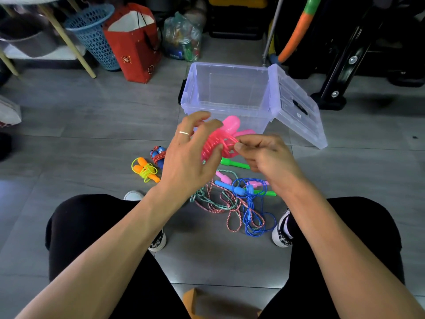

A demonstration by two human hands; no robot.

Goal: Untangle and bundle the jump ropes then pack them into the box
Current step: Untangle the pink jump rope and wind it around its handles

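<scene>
On the floor [92,125], furthest left, a yellow rope with orange handles [145,170] is seen already wound into a bundle, and just beside it a red rope wrapped round blue handles [158,155] is likewise done; neither has been put away. Above them the pink rope [217,145] is being coiled: its loops are held round the curled fingers of the left hand [188,155], while a strand is pinched between thumb and forefinger of the right hand [264,155], the pink handles sticking up behind. Below the hands a tangled heap [232,203] is left on the floor, in which a red-and-white cord, a green-and-white cord and a blue rope are knotted together, with pink, blue and green handles among them. Beyond, the clear box [226,93] is seen open and holding nothing, its lid [296,104] leaning against its right side. Roughly half the bundling is judged done, and all the packing is left.
</scene>
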